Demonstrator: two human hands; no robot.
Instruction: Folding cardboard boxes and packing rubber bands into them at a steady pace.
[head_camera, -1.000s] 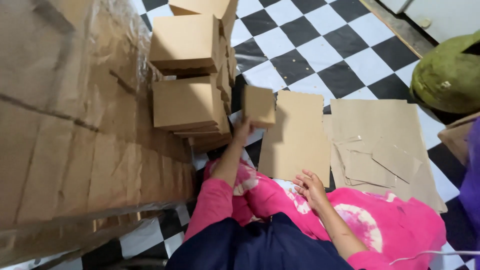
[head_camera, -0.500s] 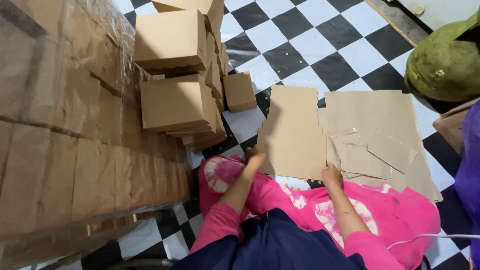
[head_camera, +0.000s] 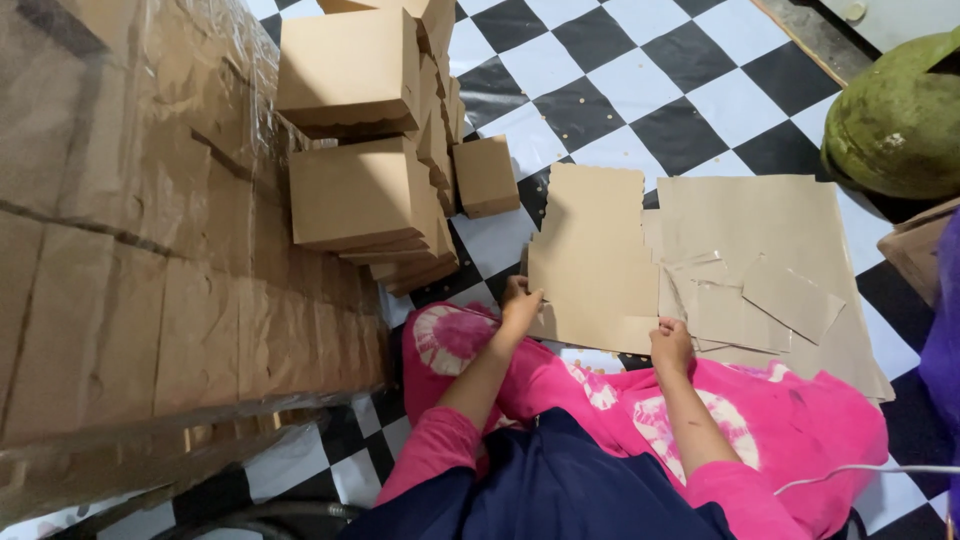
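Note:
A flat brown cardboard blank (head_camera: 592, 255) with a scalloped top edge lies on the checkered floor in front of my pink-clad legs. My left hand (head_camera: 520, 300) grips its near left corner and my right hand (head_camera: 671, 346) grips its near right edge. To the left, folded brown boxes (head_camera: 352, 195) stand stacked in two piles, and one small folded box (head_camera: 486, 176) sits on the floor beside them.
A tall plastic-wrapped stack of cardboard (head_camera: 130, 220) fills the left side. Loose cardboard sheets and scraps (head_camera: 770, 260) lie to the right of the blank. A green round object (head_camera: 900, 115) and a brown box corner (head_camera: 922, 250) stand at the right edge.
My left hand set the small folded box down by the stacks and came back. Both hands have now taken hold of the flat blank's near edge.

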